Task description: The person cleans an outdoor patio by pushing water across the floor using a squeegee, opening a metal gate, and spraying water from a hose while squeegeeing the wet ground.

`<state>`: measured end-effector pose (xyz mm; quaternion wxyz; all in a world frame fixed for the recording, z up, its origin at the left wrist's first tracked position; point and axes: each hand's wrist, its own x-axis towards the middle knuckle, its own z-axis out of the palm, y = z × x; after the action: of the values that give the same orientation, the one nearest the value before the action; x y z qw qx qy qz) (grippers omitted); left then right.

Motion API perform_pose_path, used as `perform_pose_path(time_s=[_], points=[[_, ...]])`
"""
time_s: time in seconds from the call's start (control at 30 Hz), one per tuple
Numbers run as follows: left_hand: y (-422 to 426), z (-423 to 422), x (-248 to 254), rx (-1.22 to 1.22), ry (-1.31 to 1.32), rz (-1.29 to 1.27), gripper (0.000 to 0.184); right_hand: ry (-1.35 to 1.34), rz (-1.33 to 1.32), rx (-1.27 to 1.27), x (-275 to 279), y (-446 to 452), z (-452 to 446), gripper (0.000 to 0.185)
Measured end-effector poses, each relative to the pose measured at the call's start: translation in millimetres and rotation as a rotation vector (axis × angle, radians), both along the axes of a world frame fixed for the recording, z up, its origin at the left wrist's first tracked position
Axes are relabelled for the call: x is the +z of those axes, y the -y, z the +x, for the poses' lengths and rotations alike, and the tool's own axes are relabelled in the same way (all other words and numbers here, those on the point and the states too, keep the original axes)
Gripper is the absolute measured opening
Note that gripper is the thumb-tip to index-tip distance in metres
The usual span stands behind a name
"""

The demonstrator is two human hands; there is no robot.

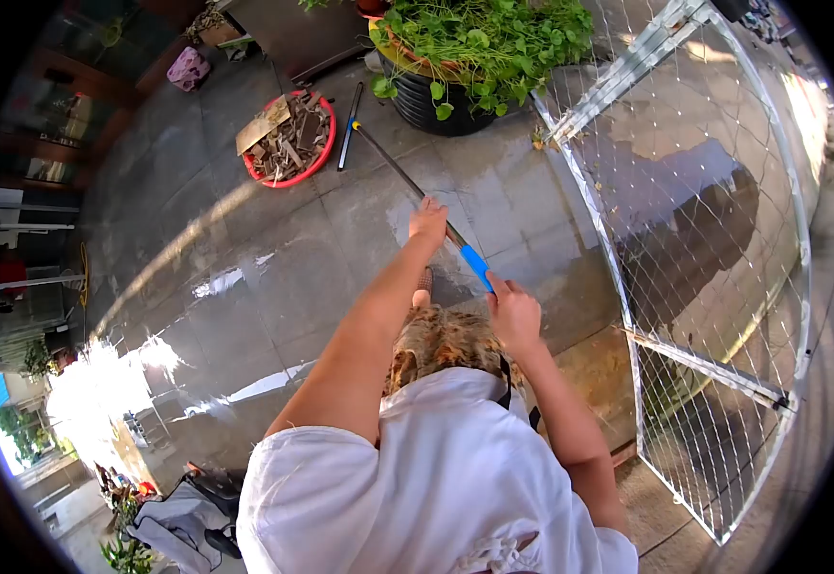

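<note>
A floor squeegee [394, 165] with a long dark pole and a blue grip reaches forward from my body. Its narrow blade head [348, 136] lies on the wet tiled floor [283, 239], beside a red basin [329, 143] heaped with broken wood pieces [289, 141]. Midway down the pole, my left hand [428, 222] is wrapped around it. Closer to me, my right hand [514, 311] is closed on the blue grip near its end. Part of each hand's fingers is hidden behind the pole.
A black planter [436, 100] with leafy green plants [493, 48] stands just right of the squeegee head. On the right, a wire-mesh gate [612, 258] with a metal frame borders the floor. A pink bundle [188, 69] lies at the back left. Puddles shine at left.
</note>
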<state>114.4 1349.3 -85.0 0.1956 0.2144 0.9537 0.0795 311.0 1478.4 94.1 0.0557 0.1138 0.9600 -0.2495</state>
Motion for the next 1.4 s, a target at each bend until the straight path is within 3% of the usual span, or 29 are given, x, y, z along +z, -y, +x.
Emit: perform_pose_path(time_s=[0.13, 0.23, 0.27, 0.33, 0.47, 0.53, 0.57, 0.7, 0.8, 0.9, 1.07, 1.2, 1.3, 1.4], points=[[12.5, -48.7, 6.4, -0.133, 0.039, -0.073, 0.028, 0.099, -0.05, -0.053, 3.9, 18.8, -38.7, 0.034], [-2.9, -26.7, 20.0, -0.409, 0.178, -0.107, 0.023, 0.17, -0.125, -0.12, 21.9, -3.5, -10.8, 0.034], [-9.7, -10.1, 16.3, -0.471, 0.218, -0.078, 0.02, 0.209, -0.183, -0.161, 29.3, -12.0, 11.5, 0.034], [-25.8, 37.5, 14.3, -0.571, 0.313, -0.031, 0.017, 0.002, -0.244, -0.186, 24.2, -30.0, 69.3, 0.034], [-78.9, 133.8, 49.1, -0.763, 0.514, 0.055, 0.017, 0.312, -0.286, -0.457, 98.1, -60.0, 154.8, 0.031], [-115.3, 181.5, 62.9, -0.845, 0.543, 0.174, 0.012, 0.229, -0.298, -0.502, 125.2, -81.9, 202.1, 0.03], [-135.3, 203.3, 69.2, -0.88, 0.533, 0.244, 0.012, 0.274, -0.282, -0.626, 153.0, -84.2, 212.4, 0.03], [-209.7, 255.3, 93.4, -0.874, 0.434, 0.495, 0.01, 0.215, -0.118, -0.665, 203.8, -98.9, 254.8, 0.03], [-236.3, 263.7, 107.2, -0.91, 0.376, 0.529, 0.009, 0.264, 0.142, -0.518, 226.8, -90.5, 244.5, 0.031], [-232.2, 275.7, 123.1, -0.837, 0.341, 0.529, 0.01, 0.184, 0.126, -0.498, 235.6, -98.6, 256.2, 0.031], [-185.1, 284.1, 90.2, -0.649, 0.246, 0.493, 0.011, 0.16, -0.026, -0.471, 180.7, -130.0, 283.3, 0.029], [-179.6, 289.3, 72.8, -0.7, 0.361, 0.362, 0.008, 0.136, -0.012, -0.455, 161.1, -129.4, 290.4, 0.027], [-210.1, 321.6, 82.0, -0.808, 0.451, 0.465, 0.007, 0.273, -0.003, -0.641, 183.8, -130.5, 317.8, 0.028], [-248.5, 356.3, 89.4, -0.961, 0.496, 0.511, 0.009, 0.246, -0.069, -0.778, 191.5, -127.2, 353.6, 0.028]])
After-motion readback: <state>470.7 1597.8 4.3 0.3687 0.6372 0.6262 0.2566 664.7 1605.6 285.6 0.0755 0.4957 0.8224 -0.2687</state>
